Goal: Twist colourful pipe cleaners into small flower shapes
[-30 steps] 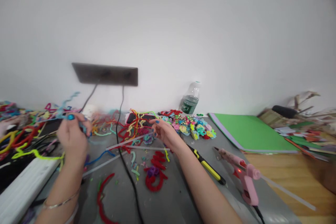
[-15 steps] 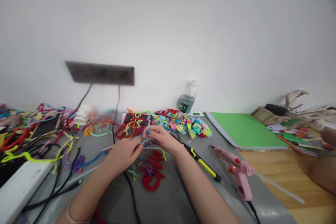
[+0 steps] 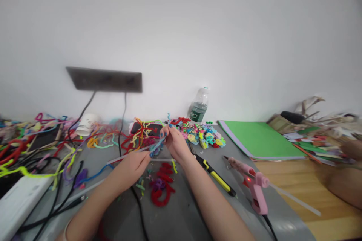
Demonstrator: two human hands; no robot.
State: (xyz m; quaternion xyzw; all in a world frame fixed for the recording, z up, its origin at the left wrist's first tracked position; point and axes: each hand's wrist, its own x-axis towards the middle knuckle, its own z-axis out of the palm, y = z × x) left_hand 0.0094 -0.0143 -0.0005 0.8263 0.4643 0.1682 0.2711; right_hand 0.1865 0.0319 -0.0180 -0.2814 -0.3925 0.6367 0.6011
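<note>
My left hand (image 3: 134,165) and my right hand (image 3: 174,141) are raised over the grey mat (image 3: 181,211), both pinching a light-blue pipe cleaner (image 3: 158,144) stretched between them. The left fingers grip its lower end and the right fingers its upper end. Just below the hands lie red and purple pipe-cleaner shapes (image 3: 161,188). Behind the right hand sits a pile of small coloured pipe-cleaner flowers (image 3: 205,137).
A pink glue gun (image 3: 253,186) and a yellow-black utility knife (image 3: 216,176) lie at the right. Loose pipe cleaners (image 3: 42,147), black cables (image 3: 135,203) and a white block (image 3: 19,203) crowd the left. A water bottle (image 3: 199,105), green folder (image 3: 260,139) and another person's arm (image 3: 343,184) are further right.
My left hand came in from the pile at the left with the blue pipe cleaner and met my right hand at the centre. Both hands now pull the strand out between them.
</note>
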